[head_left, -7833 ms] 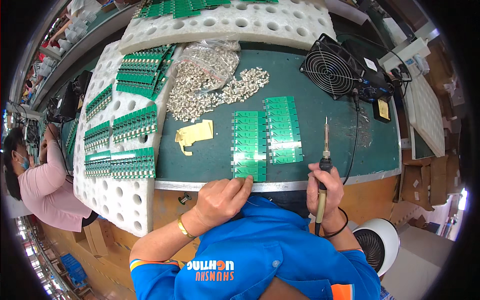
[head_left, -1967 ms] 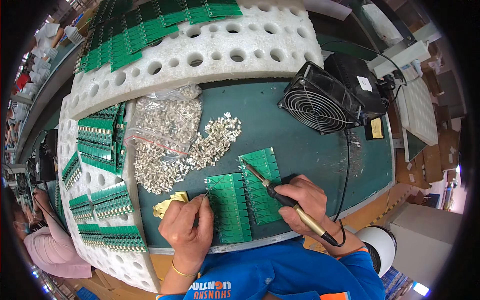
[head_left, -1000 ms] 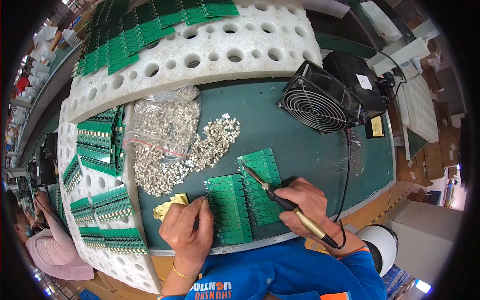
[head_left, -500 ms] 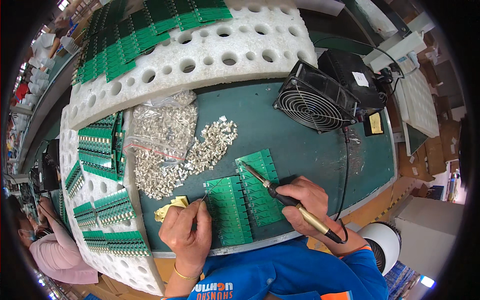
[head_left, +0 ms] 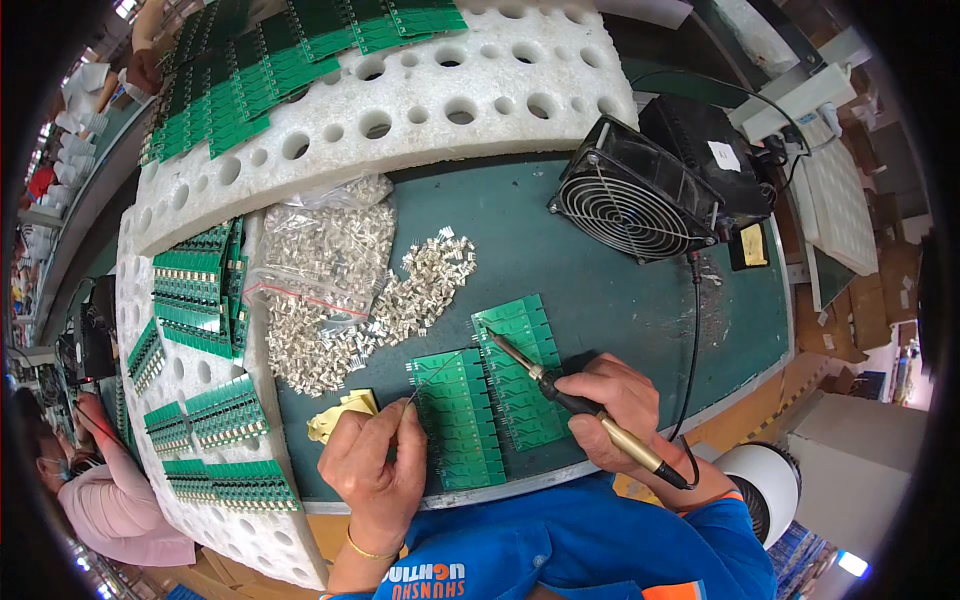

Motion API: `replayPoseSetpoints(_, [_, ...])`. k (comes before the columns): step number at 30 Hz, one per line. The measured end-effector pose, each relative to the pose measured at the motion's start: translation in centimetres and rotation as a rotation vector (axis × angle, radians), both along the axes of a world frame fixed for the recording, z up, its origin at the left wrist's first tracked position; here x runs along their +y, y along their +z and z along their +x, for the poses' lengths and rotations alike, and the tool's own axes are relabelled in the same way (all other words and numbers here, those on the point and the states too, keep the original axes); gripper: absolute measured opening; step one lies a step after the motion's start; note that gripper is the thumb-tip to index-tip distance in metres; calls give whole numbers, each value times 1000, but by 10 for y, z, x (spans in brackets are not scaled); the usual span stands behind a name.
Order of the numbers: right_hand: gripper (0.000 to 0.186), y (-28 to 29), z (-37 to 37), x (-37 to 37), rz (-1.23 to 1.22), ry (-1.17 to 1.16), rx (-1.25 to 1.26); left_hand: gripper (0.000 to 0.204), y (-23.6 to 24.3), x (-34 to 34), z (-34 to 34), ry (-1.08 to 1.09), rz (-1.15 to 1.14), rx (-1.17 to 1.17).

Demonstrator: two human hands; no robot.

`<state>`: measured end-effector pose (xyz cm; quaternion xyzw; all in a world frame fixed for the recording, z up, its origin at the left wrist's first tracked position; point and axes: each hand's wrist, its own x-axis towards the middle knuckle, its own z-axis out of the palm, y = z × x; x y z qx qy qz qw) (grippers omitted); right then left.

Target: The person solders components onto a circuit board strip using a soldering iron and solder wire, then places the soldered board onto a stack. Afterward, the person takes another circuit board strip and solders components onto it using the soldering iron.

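Note:
My right hand (head_left: 617,402) grips a soldering iron (head_left: 574,402) with a black and gold handle. Its tip points up and left, over the upper left part of a green circuit board panel (head_left: 527,425). Between the thumb and fingertips of my left hand (head_left: 372,462), a thin solder wire (head_left: 437,374) is pinched. The wire slants up and right over a second green panel (head_left: 458,425), its far end short of the iron's tip. Both panels lie side by side at the table's front edge. A crumpled yellow piece (head_left: 343,412) sits just beyond my left hand.
Loose small white connectors (head_left: 425,285) are heaped beside an opened plastic bag (head_left: 330,240) of them. Foam blocks (head_left: 440,105) with holes carry green boards at the back and left. A black fan (head_left: 630,205) stands back right; the iron's cable (head_left: 694,350) runs down from near it.
The iron's tip has shifted slightly, and the solder wire now slants more steeply across the left panel. At the far upper left, another person's arm has come down beside the boards.

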<state>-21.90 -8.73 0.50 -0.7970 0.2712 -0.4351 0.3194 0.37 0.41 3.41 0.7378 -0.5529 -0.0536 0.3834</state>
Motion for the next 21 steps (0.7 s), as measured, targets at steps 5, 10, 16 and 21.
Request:
replayPoseSetpoints(5, [31, 1, 0, 1, 4, 7, -10, 9, 0, 1, 0, -12, -7, -20])
replayPoseSetpoints(10, [30, -1, 0, 1, 7, 14, 12, 15, -4, -1, 2, -43, -58, -73])
replayPoseSetpoints(16, [26, -2, -1, 0, -1, 19, 7, 15, -4, -1, 1, -46, -57, -80])
replayPoseSetpoints(21, [24, -1, 1, -1, -3, 20, 1, 16, -5, -1, 1, -39, -57, -76])
